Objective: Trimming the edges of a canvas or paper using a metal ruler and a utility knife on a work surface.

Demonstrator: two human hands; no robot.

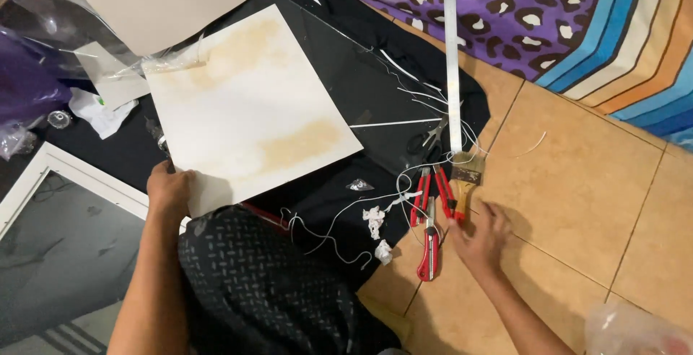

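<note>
A: What is the surface here?

B: A tiled floor (577, 182), with a black cloth (339, 88) spread over part of it. A patterned blanket (548, 9) lies at the far edge.

A: And the hands?

B: The left hand (170, 189) is closed on the near corner of a stained white board (245, 110), which lies on the cloth. The right hand (480, 238) is half open, fingers touching the handle of a paintbrush (464, 182). Just beside it lie red pliers (432, 195), a red cutter (429, 243) and a long ruler (452, 59).

A: Any containers?

B: I see none clearly.
</note>
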